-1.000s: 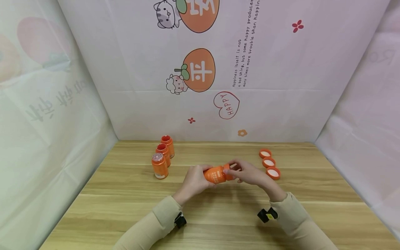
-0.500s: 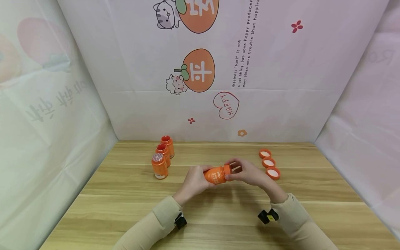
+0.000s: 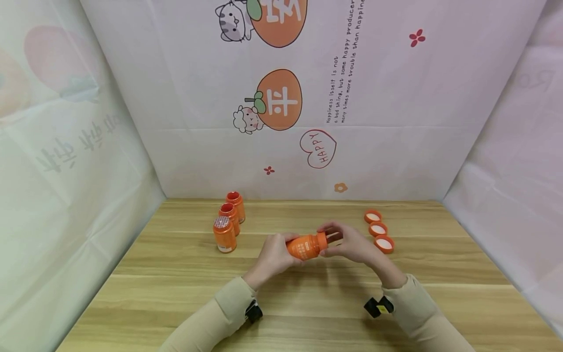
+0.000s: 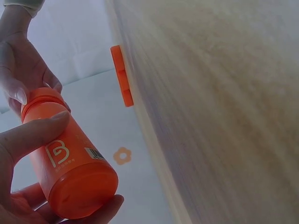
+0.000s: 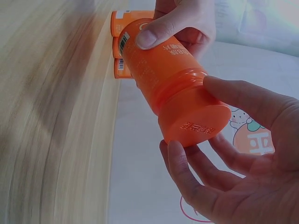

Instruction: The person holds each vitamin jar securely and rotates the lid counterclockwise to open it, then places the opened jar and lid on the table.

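In the head view, my left hand [image 3: 274, 253] grips an orange bottle [image 3: 303, 247] round its body and holds it tilted above the table, the capped end toward the right. The thumb lies along the label side in the right wrist view. My right hand [image 3: 350, 243] has its thumb and fingers round the orange cap [image 5: 194, 119], touching its edge from opposite sides. The cap sits on the bottle's neck. Raised lettering shows on the cap's flat top, and a barcode on the bottle [image 4: 77, 154] shows in the left wrist view.
Three uncapped orange bottles stand in a row at the left: a front one [image 3: 225, 234] with a patterned seal, a middle one [image 3: 228, 215] and a rear one [image 3: 236, 203]. Three orange caps [image 3: 384, 244] lie at the right, white liners up. A printed cloth [image 3: 198, 161] backs the wooden table [image 3: 184, 298].
My right hand's fingers have shifted round the cap and spread, leaving more of the cap in sight. The left hand and the bottle have hardly moved.
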`<move>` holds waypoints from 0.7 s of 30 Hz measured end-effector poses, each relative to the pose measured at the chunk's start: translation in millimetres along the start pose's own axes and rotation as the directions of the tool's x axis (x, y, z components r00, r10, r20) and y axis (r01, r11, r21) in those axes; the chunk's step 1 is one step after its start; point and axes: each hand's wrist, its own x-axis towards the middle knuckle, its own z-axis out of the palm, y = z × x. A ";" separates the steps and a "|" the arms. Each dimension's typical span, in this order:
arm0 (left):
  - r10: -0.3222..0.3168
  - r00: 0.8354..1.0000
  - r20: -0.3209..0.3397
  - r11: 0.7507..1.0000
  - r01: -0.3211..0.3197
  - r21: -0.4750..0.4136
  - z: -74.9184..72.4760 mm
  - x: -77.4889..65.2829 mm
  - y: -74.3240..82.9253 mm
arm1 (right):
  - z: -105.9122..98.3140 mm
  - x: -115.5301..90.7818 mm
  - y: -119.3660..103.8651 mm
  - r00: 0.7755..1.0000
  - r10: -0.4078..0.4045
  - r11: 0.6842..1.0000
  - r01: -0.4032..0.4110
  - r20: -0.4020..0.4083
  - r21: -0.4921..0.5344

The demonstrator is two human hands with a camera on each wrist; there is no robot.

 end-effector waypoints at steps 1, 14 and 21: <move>-0.002 1.000 0.001 1.000 0.002 -0.008 -0.1 0.2 -0.4 | 0.1 -0.3 0.3 1.000 0.009 1.000 -0.009 -0.004 0.009; -0.019 0.999 -0.029 0.998 0.017 -0.059 0.0 1.5 -2.7 | -1.6 -1.2 4.2 0.999 0.033 0.995 -0.030 -0.030 0.099; -0.008 0.999 -0.045 0.998 0.005 -0.065 -0.2 1.5 -6.5 | -2.3 -2.9 10.3 0.999 0.027 0.997 -0.025 -0.035 0.067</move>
